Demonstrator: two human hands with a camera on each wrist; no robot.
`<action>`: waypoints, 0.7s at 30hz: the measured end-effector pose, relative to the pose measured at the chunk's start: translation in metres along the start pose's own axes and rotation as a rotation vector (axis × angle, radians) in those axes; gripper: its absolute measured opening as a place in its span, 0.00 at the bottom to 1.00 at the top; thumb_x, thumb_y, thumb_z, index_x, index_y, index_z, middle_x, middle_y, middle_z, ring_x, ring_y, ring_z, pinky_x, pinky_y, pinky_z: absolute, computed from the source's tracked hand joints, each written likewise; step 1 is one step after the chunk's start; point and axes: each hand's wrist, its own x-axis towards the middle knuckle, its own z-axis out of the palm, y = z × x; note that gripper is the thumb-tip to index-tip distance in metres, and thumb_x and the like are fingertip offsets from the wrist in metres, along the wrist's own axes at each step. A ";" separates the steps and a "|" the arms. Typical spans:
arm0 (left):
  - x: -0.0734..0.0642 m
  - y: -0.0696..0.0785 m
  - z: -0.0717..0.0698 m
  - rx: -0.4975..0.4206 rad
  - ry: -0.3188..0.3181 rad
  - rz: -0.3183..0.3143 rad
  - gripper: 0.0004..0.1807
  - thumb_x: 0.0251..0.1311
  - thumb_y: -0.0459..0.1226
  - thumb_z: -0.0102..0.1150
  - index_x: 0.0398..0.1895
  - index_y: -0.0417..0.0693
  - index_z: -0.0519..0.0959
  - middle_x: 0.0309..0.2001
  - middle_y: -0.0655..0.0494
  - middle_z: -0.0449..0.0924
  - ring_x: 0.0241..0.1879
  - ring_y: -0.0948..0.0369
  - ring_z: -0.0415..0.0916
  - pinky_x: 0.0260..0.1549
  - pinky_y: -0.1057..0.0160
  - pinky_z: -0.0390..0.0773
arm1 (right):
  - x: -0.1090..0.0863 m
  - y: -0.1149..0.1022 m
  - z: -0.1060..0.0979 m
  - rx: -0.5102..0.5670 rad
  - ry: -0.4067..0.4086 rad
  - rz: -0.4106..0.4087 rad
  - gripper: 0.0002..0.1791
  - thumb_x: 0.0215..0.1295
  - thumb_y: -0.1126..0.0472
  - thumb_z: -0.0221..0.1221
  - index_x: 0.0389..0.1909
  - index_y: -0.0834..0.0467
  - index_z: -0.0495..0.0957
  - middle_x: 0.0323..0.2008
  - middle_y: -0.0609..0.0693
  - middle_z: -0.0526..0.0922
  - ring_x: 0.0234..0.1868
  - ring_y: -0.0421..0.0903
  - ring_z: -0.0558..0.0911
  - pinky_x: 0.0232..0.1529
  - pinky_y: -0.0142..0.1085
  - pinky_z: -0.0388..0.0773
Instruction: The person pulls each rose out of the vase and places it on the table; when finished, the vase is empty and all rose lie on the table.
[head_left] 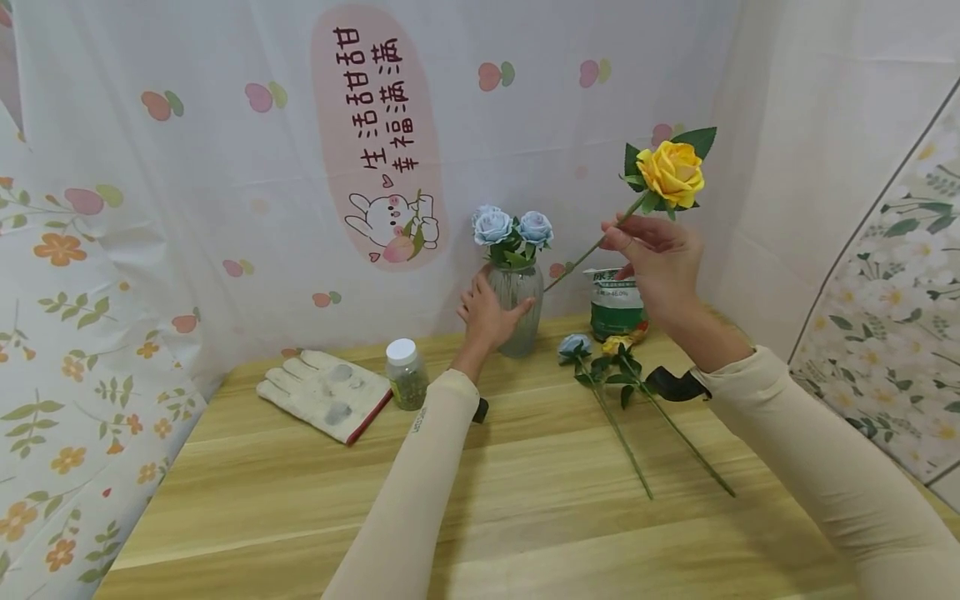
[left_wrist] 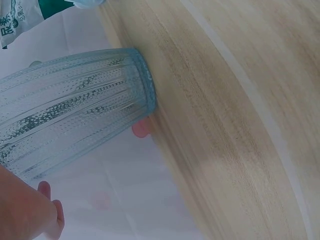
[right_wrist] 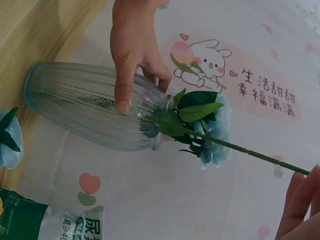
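A ribbed clear glass vase point(head_left: 517, 308) stands upright at the back of the table, with several light blue roses point(head_left: 492, 226) in its mouth. My left hand point(head_left: 486, 315) grips its side; the right wrist view shows the thumb across the near glass. Up to the right, my right hand point(head_left: 660, 254) pinches the green stem of a yellow rose point(head_left: 672, 173), bloom raised. That stem point(right_wrist: 250, 152) slants down to the vase mouth in the right wrist view; whether its tip is inside cannot be told. On the table lie another blue rose point(head_left: 575, 347) and another yellow rose point(head_left: 618, 343).
Behind the loose blooms stands a green and white bag point(head_left: 617, 310). Left of the vase are a small jar point(head_left: 406, 379) with a white lid and a pale work glove point(head_left: 326, 395) with a red cuff edge. A printed cloth point(head_left: 225, 183) hangs behind the wooden table point(head_left: 300, 517).
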 end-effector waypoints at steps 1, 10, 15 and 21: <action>0.000 0.000 0.000 0.002 -0.001 0.001 0.55 0.55 0.65 0.62 0.77 0.54 0.46 0.73 0.49 0.56 0.64 0.45 0.56 0.55 0.45 0.55 | -0.002 0.000 -0.001 -0.002 -0.010 -0.004 0.08 0.60 0.70 0.67 0.40 0.67 0.86 0.35 0.50 0.89 0.30 0.43 0.87 0.18 0.28 0.75; -0.001 0.000 0.000 -0.002 -0.002 0.009 0.55 0.55 0.65 0.63 0.77 0.53 0.46 0.73 0.50 0.55 0.64 0.45 0.56 0.56 0.44 0.55 | -0.017 0.002 -0.006 0.007 -0.086 0.045 0.09 0.61 0.71 0.65 0.41 0.72 0.85 0.32 0.50 0.89 0.28 0.43 0.86 0.11 0.27 0.63; 0.000 0.001 0.000 0.008 -0.005 0.003 0.56 0.54 0.65 0.63 0.78 0.55 0.46 0.73 0.51 0.55 0.64 0.45 0.56 0.55 0.45 0.55 | -0.027 0.003 -0.008 0.041 -0.127 0.096 0.09 0.62 0.73 0.64 0.43 0.68 0.86 0.31 0.49 0.89 0.26 0.41 0.86 0.09 0.29 0.56; 0.002 0.000 0.000 0.017 -0.002 0.004 0.55 0.55 0.66 0.62 0.77 0.55 0.46 0.72 0.50 0.56 0.64 0.46 0.56 0.55 0.45 0.55 | -0.041 0.004 -0.013 -0.008 -0.177 0.176 0.10 0.63 0.72 0.63 0.43 0.63 0.87 0.33 0.47 0.89 0.25 0.40 0.86 0.09 0.32 0.52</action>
